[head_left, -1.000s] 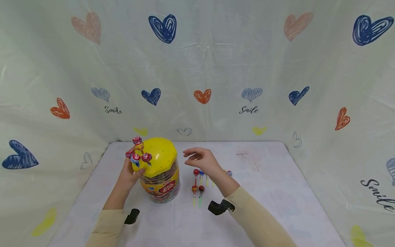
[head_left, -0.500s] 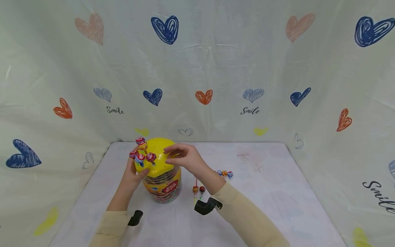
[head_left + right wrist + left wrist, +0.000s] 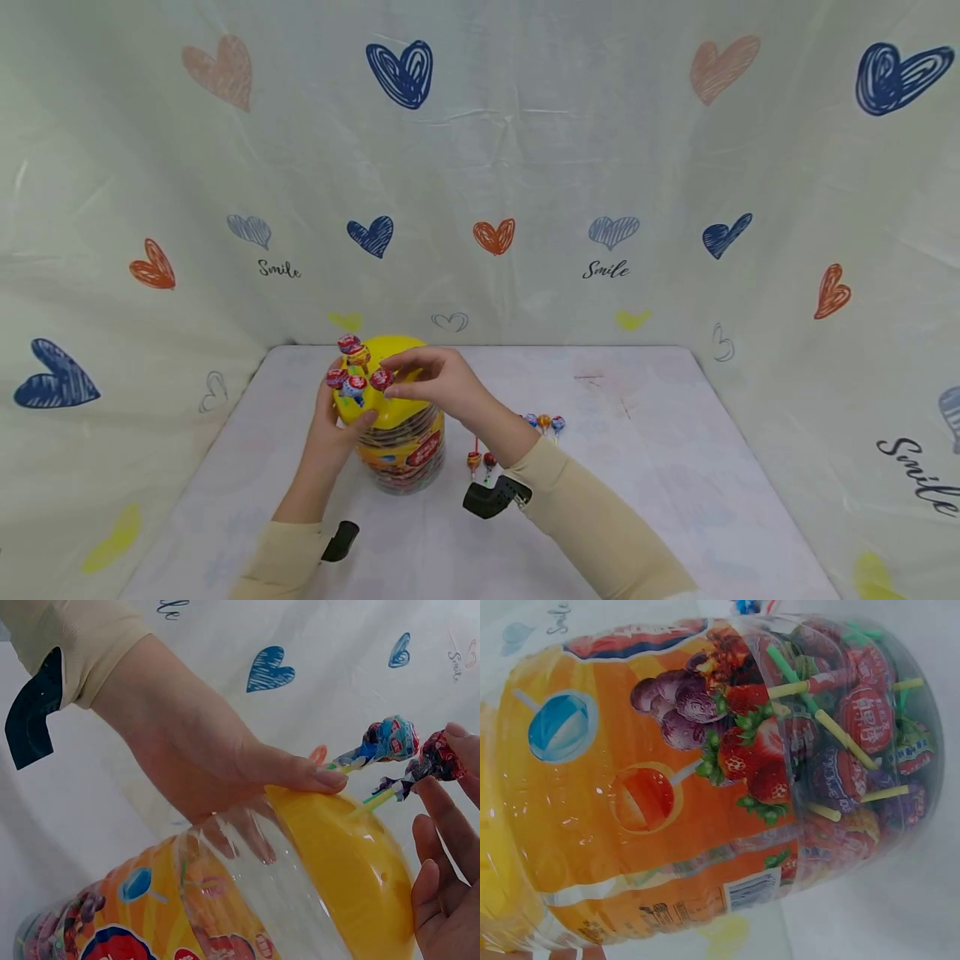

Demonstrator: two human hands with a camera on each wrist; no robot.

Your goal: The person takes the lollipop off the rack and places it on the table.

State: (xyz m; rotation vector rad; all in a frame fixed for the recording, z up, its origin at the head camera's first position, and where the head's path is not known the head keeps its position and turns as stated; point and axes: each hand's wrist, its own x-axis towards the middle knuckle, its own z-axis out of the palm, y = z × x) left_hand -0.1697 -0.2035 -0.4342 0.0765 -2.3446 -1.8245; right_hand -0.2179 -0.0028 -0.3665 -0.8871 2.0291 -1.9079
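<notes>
A big clear jar (image 3: 401,475) with a domed yellow lid (image 3: 396,343) leans on the table. My left hand (image 3: 333,437) grips it by the lid, thumb on the yellow edge in the right wrist view. Several wrapped lollipops stand stuck in the lid, a blue one (image 3: 396,739) among them. Between thumb and fingertips, my right hand (image 3: 442,387) pinches the head of a red lollipop (image 3: 441,756), whose yellow stick meets the lid. The left wrist view shows the jar's orange fruit label (image 3: 667,847) and many lollipops (image 3: 866,724) inside.
Loose lollipops lie on the white table (image 3: 660,500) right of the jar: an orange-red one (image 3: 474,461), a dark red one (image 3: 490,460) and a row (image 3: 544,422) farther back, partly behind the right forearm. A heart-printed curtain (image 3: 525,167) hangs behind.
My right hand has moved left from beside the jar, over the lid, and taken hold of the red lollipop's head. The jar's top has shifted slightly right with my left hand on it.
</notes>
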